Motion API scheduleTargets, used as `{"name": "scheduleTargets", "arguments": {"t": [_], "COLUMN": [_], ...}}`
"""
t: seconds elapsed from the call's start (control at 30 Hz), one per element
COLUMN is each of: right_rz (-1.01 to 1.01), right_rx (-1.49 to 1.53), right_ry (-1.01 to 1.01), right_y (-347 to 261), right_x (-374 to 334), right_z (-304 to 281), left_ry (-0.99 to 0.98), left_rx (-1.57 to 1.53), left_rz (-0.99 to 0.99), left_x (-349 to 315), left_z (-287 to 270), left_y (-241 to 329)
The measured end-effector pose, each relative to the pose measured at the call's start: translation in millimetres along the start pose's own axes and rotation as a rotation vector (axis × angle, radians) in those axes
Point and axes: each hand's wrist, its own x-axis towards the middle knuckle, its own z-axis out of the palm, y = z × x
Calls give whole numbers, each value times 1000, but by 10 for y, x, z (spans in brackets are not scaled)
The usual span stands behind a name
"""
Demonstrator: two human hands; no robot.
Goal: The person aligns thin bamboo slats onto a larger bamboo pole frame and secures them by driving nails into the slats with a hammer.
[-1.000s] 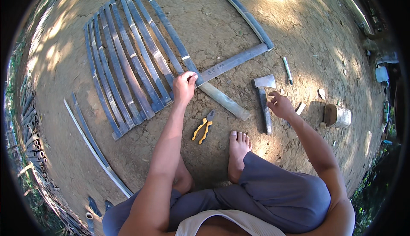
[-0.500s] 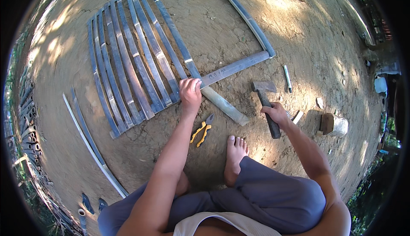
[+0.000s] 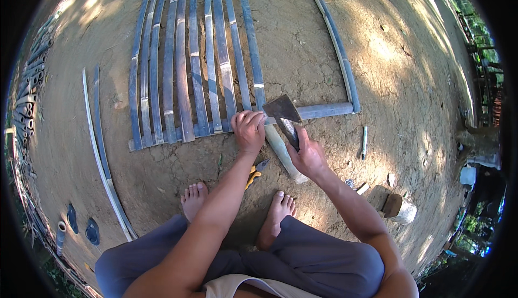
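My right hand grips the dark handle of a hatchet. Its broad metal head is raised beside my left fingers, over the frame's near rail. My left hand is closed at the foot of the rightmost bamboo slat, where it crosses the near rail. What my left fingertips pinch is hidden. Under the joint a thick bamboo piece lies on the ground, pointing toward me. Pliers with yellow handles lie partly covered by my left forearm.
Several parallel slats fill the frame's left part; a side rail bounds the right. A marker and a wooden block lie to the right. Two long strips and sandals are at left. My bare feet are close.
The hatchet has come up and left, from low on the right to over the joint by my left hand. My left hand stays at the slat's foot. The whole view has turned.
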Motion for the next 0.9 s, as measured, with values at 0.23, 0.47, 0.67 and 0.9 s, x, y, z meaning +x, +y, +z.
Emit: {"name": "scheduleTargets", "arguments": {"t": [0.23, 0.47, 0.67, 0.9], "right_rz": [95, -27, -67, -63], "right_rx": [-119, -93, -77, -133], "right_ry": [-139, -40, -43, -59], "right_y": [30, 108, 12, 120], "right_x": [119, 76, 167, 205], "right_z": [124, 174, 28, 173], "left_ry": [6, 23, 33, 6], "left_rx": [-16, 18, -3, 28], "left_rz": [-83, -56, -62, -50], "left_x": [-56, -74, -14, -51], "left_z": [48, 50, 25, 37], "left_y": [2, -6, 34, 1]}}
